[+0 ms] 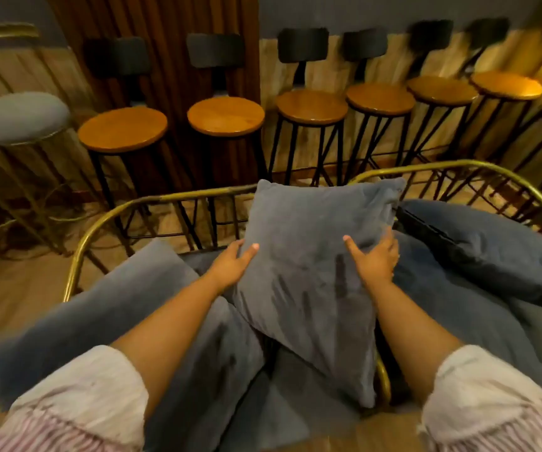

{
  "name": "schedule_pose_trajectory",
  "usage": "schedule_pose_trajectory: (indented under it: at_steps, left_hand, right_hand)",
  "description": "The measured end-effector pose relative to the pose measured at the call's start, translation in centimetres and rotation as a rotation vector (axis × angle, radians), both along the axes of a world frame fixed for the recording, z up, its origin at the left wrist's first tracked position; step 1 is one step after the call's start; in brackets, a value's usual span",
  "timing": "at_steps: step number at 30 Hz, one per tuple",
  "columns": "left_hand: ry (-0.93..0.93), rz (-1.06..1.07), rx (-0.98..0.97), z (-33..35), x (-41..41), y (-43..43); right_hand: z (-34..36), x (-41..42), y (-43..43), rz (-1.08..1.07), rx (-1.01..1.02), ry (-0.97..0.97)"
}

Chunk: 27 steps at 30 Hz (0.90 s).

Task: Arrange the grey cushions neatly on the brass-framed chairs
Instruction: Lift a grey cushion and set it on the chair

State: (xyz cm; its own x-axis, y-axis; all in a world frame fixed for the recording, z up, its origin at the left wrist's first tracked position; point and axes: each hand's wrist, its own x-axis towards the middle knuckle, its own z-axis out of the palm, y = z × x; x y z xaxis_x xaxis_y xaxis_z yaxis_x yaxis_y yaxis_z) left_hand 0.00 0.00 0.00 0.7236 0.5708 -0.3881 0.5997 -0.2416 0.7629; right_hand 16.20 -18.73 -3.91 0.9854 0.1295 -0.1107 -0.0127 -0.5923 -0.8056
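A square grey cushion stands tilted between two brass-framed chairs, held by both hands. My left hand grips its left edge, thumb on the front. My right hand holds its right side, fingers wrapped behind the edge. The left chair's brass frame curves around a long grey cushion that lies slanted on the seat. The right chair's brass frame holds a darker grey cushion that lies flat across its far right side, with more grey upholstery beneath it.
A row of several bar stools with round wooden seats and black backs lines the wall behind the chairs. A grey-topped stool with a brass frame stands at the far left. Wooden floor shows on the left and at the bottom.
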Motion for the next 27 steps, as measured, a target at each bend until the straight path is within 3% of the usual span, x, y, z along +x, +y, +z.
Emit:
schedule_pose_trajectory:
  at_steps: [4,8,17,27]
  left_hand:
    - [-0.063,0.019,-0.13,-1.7,3.3,4.7]
    - [-0.07,0.024,-0.219,-5.5,7.3,8.8]
    - [-0.09,0.12,-0.43,-16.0,12.8,13.3]
    - [-0.07,0.248,-0.53,-21.0,14.4,13.3]
  right_hand:
    - [-1.4,1.8,1.9,-0.16,0.055,0.057]
    - [-3.7,2.7,3.5,-0.256,-0.003,-0.017]
    - [-8.3,5.7,3.7,-0.288,0.043,-0.098]
    - [-10.8,7.4,2.9,-0.28,0.228,-0.114]
